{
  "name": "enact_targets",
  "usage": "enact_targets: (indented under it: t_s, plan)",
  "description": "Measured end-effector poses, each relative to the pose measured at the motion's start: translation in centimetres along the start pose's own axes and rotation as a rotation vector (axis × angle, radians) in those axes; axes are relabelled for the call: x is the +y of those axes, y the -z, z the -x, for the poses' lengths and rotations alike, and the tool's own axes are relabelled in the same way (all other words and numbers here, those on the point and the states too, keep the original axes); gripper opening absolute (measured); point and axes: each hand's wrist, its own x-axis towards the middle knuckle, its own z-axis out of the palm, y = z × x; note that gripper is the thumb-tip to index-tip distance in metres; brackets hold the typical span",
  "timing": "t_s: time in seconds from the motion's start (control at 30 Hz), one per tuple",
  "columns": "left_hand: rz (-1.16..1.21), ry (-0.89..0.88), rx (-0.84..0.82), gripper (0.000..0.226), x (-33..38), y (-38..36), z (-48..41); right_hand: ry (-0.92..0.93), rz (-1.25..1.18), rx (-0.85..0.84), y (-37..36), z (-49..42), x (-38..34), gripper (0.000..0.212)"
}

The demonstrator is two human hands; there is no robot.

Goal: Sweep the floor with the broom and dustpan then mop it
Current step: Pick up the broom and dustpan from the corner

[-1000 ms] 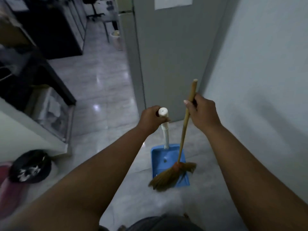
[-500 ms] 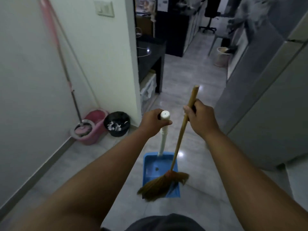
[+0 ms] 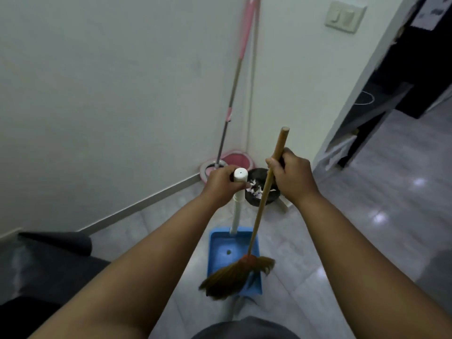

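My left hand (image 3: 221, 185) grips the top of the white handle of a blue dustpan (image 3: 232, 255), which hangs low over the grey tiled floor. My right hand (image 3: 292, 174) is closed around the wooden stick of a broom (image 3: 263, 199); its brown bristles lie across the front of the dustpan. A mop (image 3: 234, 81) with a pink and grey pole leans in the wall corner, its head in a pink spin bucket (image 3: 233, 160).
A black bin (image 3: 260, 200) with white scraps stands on the floor beside the bucket, just beyond my hands. A dark mat or cushion (image 3: 49, 260) lies at the lower left by the wall. A doorway (image 3: 401, 99) opens at the right, with a light switch (image 3: 344, 17) above.
My view has swung left from the grey door to the wall corner, so the mop, bucket and bin now sit straight ahead. Both hands keep the same hold on dustpan and broom.
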Motion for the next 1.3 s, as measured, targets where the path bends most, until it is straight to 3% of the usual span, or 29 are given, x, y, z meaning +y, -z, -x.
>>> enact_targets:
  t_s: [0.3, 0.6, 0.77, 1.0, 1.3]
  plan:
    - [-0.007, 0.189, 0.216, 0.035, -5.5, 8.4, -9.2, 0.134, -0.082, -0.227, -9.1, -14.2, -2.5, 0.015]
    - [0.031, 0.308, 0.411, 0.038, -11.4, 13.5, -17.0, 0.190, -0.130, -0.352, -16.5, -25.8, -4.7, 0.019]
    - [0.059, 0.332, 0.412, 0.040, -14.6, 15.7, -21.3, 0.208, -0.122, -0.395, -20.5, -29.7, -5.8, 0.015]
    - [0.014, 0.357, 0.351, 0.034, -22.3, 21.2, -30.7, 0.095, -0.001, -0.389, -28.1, -37.7, -7.4, 0.021]
    - [0.037, 0.452, 0.277, 0.034, -29.3, 22.1, -37.9, 0.035, 0.057, -0.379, -35.7, -44.4, -7.5, 0.024]
